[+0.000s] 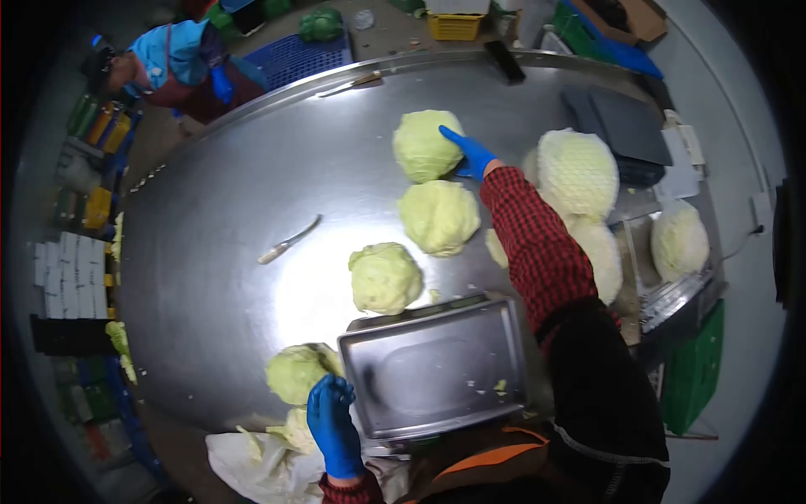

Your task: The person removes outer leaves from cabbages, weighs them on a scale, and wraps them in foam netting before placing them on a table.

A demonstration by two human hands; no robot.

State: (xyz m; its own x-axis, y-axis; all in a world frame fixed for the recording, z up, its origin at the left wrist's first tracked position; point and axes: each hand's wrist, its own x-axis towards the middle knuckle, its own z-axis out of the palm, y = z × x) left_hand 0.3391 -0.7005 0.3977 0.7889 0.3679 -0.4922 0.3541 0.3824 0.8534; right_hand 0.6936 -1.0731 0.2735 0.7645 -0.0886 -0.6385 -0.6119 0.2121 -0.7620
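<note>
My right hand (472,156), in a blue glove, grips the right side of a pale green cabbage (424,144). One blue finger lies across its surface; the others are partly hidden. Just below sits a second cabbage (438,218), and a third cabbage (384,278) lies lower left by the metal tray (346,378). My left hand (332,416), also blue-gloved, is raised left of the tray with its fingers curled in, and I see nothing in them. Close behind it is another cabbage (295,374), with loose leaves (295,430) below.
A knife (288,240) lies mid-table; another knife (351,84) and a dark phone-like object (504,62) rest near the far edge. Net-wrapped cabbages (578,175) stand at right, beside a grey case (625,134). A person in blue sleeves (172,55) is across the steel table (210,193).
</note>
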